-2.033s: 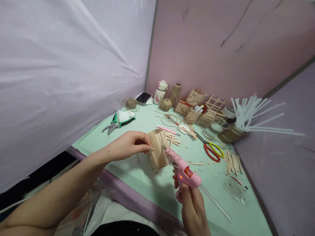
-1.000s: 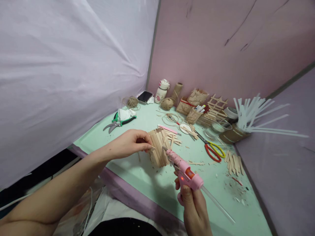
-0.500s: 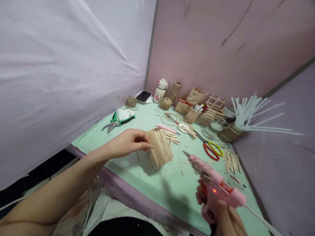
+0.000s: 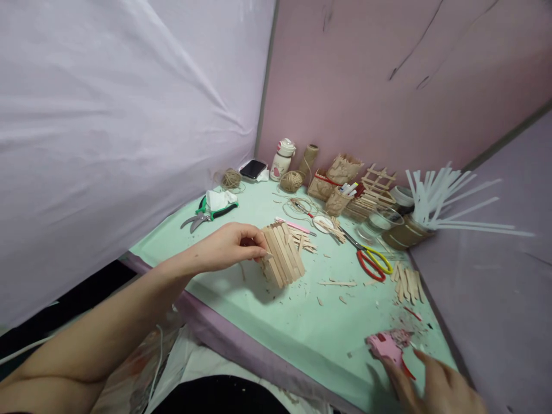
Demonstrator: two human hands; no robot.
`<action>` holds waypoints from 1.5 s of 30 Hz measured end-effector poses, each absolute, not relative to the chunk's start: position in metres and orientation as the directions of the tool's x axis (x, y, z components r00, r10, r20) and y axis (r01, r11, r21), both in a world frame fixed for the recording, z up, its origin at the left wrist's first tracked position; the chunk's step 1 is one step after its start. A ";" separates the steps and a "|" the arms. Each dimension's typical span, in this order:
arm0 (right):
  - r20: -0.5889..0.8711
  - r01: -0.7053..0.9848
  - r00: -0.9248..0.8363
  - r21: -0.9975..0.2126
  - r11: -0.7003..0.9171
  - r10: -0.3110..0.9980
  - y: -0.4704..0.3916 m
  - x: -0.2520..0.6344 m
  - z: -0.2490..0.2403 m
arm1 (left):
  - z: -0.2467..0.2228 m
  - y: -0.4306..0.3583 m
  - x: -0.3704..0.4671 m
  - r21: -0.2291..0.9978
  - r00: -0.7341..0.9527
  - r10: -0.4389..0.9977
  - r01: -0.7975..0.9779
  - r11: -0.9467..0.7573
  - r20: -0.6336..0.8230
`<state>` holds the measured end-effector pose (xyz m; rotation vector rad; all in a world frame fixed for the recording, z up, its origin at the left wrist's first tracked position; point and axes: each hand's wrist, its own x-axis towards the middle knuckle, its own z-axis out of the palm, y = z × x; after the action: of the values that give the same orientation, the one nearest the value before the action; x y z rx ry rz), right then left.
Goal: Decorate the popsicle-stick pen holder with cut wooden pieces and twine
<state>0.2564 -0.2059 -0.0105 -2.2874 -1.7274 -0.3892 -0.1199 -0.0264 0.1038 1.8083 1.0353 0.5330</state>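
My left hand (image 4: 241, 247) is closed, thumb and fingertips pinched at the left edge of a craft-stick panel (image 4: 282, 256). The panel is made of pale wooden sticks laid side by side and sits tilted over the green tabletop, casting a shadow. A small pale tip shows at my fingertips; whether it is a loose piece I cannot tell. Low on the right, a pink glue gun (image 4: 386, 347) lies at the table, partly blurred. My right hand (image 4: 435, 382) is beside it with thumb and forefinger apart, the thumb close against its handle.
Red-and-yellow-handled scissors (image 4: 374, 261), loose craft sticks (image 4: 407, 283) and a pink pen (image 4: 295, 226) lie around the panel. Green-handled pruning shears (image 4: 211, 214) are at left. Behind stand a bottle (image 4: 282, 160), twine balls (image 4: 291, 181), stick-built holders (image 4: 338, 201) and white glue sticks (image 4: 435, 198).
My right hand has lowered the glue gun from above the table to the lower right and its fingers have spread. My left hand and the panel have barely moved.
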 end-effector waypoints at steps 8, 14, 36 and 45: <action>0.692 0.786 -0.327 -0.179 0.592 0.644 -0.115 0.102 0.080 | 0.103 -0.027 -0.117 0.873 0.567 0.823 0.413 -0.262 -0.021; 0.660 0.749 -0.421 -0.134 0.649 0.622 -0.077 0.073 0.068 | 0.100 -0.026 -0.118 0.867 0.593 0.805 0.403 -0.293 -0.004; 0.751 0.713 -0.369 -0.148 0.685 0.547 -0.075 0.073 0.057 | 0.103 -0.031 -0.115 0.844 0.608 0.793 0.407 -0.350 0.035; 0.754 0.714 -0.384 -0.125 0.689 0.534 -0.075 0.073 0.055 | 0.102 -0.030 -0.115 0.878 0.617 0.787 0.364 -0.311 0.023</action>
<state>0.0735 -0.0748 0.0546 -0.9540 -2.0794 -0.2792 -0.1148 -0.0302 0.1019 1.9134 0.9150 0.5733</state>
